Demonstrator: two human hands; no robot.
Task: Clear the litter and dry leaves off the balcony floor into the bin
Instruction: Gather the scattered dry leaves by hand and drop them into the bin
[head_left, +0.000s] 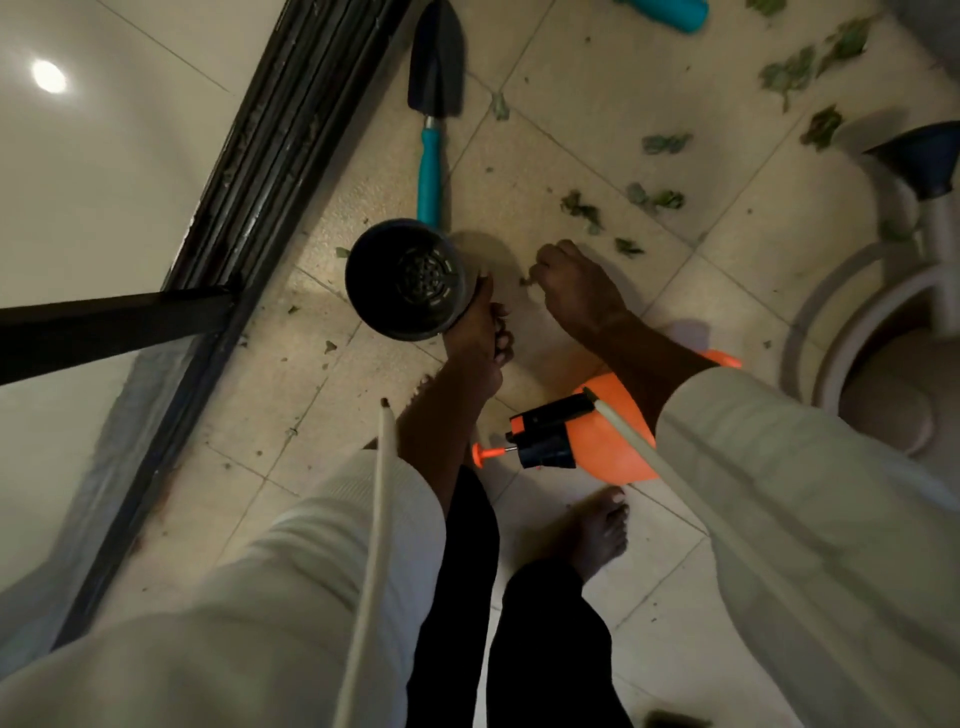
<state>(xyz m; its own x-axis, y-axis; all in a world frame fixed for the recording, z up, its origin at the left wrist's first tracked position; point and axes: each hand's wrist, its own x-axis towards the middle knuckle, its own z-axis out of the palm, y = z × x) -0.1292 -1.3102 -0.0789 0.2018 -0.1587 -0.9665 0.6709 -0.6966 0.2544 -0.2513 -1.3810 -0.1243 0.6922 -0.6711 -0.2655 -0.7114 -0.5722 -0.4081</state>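
My left hand (475, 338) grips the rim of a small black plastic pot (408, 278), held tilted with its mouth toward me just above the balcony floor. Right beside it, my right hand (571, 283) is curled, its fingertips pinching a small leaf bit (525, 280) near the tiles. Dry green leaves (584, 208) lie scattered over the beige tiles up and to the right, with more leaves (792, 73) at the far right. Small crumbs dot the floor by the door track.
A teal-handled trowel (431, 156) lies beyond the pot. An orange spray bottle (597, 436) stands by my feet. The black sliding-door track (244, 171) runs along the left. A white stool base (857, 312) and a dark funnel-shaped thing (919, 161) are at right.
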